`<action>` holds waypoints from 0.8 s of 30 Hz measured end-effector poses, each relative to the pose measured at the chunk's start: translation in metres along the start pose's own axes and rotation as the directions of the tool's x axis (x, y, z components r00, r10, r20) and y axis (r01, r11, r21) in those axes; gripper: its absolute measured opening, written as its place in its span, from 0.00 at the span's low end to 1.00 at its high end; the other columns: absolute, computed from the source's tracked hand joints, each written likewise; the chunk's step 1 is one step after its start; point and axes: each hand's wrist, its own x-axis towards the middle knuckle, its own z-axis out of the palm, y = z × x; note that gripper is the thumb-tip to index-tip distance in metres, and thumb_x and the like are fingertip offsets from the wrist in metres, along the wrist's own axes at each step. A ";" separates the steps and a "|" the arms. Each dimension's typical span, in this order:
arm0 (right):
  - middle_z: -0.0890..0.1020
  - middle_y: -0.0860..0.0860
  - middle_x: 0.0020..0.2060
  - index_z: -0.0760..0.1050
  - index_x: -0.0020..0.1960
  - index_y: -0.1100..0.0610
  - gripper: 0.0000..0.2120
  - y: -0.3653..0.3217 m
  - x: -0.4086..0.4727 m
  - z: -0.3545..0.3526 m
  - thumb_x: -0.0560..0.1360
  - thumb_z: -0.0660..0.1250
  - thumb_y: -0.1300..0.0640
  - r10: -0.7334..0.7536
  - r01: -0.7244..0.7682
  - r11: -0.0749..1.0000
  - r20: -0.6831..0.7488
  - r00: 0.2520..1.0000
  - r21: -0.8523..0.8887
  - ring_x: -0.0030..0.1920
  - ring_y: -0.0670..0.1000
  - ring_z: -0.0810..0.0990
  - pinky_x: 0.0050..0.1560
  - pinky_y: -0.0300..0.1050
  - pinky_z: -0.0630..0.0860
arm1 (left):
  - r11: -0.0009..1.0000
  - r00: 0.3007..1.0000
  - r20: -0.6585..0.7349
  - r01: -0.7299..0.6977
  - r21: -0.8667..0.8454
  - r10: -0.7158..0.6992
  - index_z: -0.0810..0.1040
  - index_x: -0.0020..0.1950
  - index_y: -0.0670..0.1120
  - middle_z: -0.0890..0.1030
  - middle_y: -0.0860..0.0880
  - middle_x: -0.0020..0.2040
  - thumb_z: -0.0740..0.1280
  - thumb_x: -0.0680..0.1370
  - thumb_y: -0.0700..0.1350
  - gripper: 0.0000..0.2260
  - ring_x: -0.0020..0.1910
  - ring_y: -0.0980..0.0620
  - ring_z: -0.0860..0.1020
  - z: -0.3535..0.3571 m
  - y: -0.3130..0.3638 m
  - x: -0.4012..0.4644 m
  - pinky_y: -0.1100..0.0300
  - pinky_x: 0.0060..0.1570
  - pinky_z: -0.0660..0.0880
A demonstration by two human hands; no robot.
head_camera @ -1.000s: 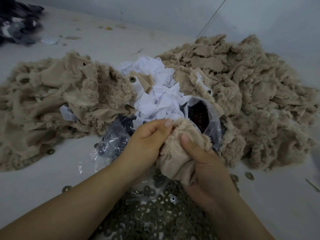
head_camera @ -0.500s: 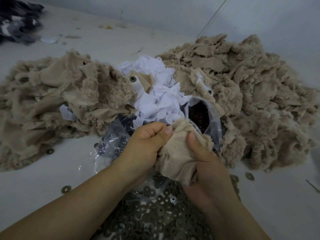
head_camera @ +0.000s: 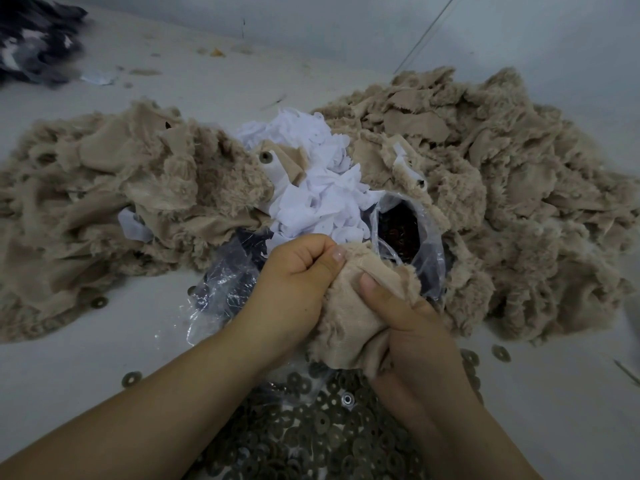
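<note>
A small piece of beige plush fabric (head_camera: 349, 327) is held between both hands above the table, its smooth backing facing me. My left hand (head_camera: 294, 282) grips its left edge with curled fingers and the thumb pressed on top. My right hand (head_camera: 412, 344) grips the lower right side, the thumb pressing into the middle of the cloth. Below the hands lies a heap of dark metal washers (head_camera: 311, 434) with one silver snap part (head_camera: 347, 398) among them.
Beige plush scraps are heaped at left (head_camera: 104, 202) and right (head_camera: 502, 188), with white fabric pieces (head_camera: 322, 188) between them. A clear plastic bag (head_camera: 412, 233) holds dark small parts; another crumpled bag (head_camera: 225, 289) lies left. Dark cloth (head_camera: 34, 50) sits far left.
My right thumb has slid up and left across the plush piece toward the left thumb. Both hands keep their grip; the cloth has bunched slightly.
</note>
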 end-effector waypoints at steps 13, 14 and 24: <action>0.82 0.64 0.59 0.77 0.65 0.63 0.22 0.004 0.005 -0.002 0.73 0.69 0.57 0.170 -0.217 0.932 0.179 0.969 0.290 0.58 0.62 0.83 0.52 0.57 0.83 | 0.999 1.000 0.018 -0.013 0.032 0.012 0.73 0.35 0.41 0.71 0.44 0.33 0.65 0.76 0.48 0.13 0.33 0.48 0.67 0.002 -0.001 -0.005 0.52 0.35 0.67; 0.82 0.64 0.60 0.77 0.66 0.63 0.22 0.005 0.005 -0.002 0.73 0.68 0.57 0.155 -0.202 0.938 0.181 0.971 0.281 0.59 0.62 0.83 0.53 0.57 0.82 | 0.999 1.000 0.019 -0.011 0.031 0.011 0.73 0.36 0.40 0.71 0.44 0.33 0.65 0.76 0.48 0.14 0.33 0.48 0.67 0.001 0.000 -0.004 0.51 0.36 0.66; 0.85 0.61 0.53 0.86 0.51 0.57 0.14 0.002 0.008 -0.009 0.66 0.73 0.58 -0.001 -0.015 0.997 0.221 0.975 0.072 0.52 0.59 0.86 0.49 0.51 0.83 | 0.981 0.986 0.086 -0.154 0.120 0.145 0.74 0.34 0.45 0.72 0.53 0.29 0.64 0.77 0.46 0.12 0.28 0.57 0.68 -0.005 -0.001 -0.010 0.64 0.28 0.66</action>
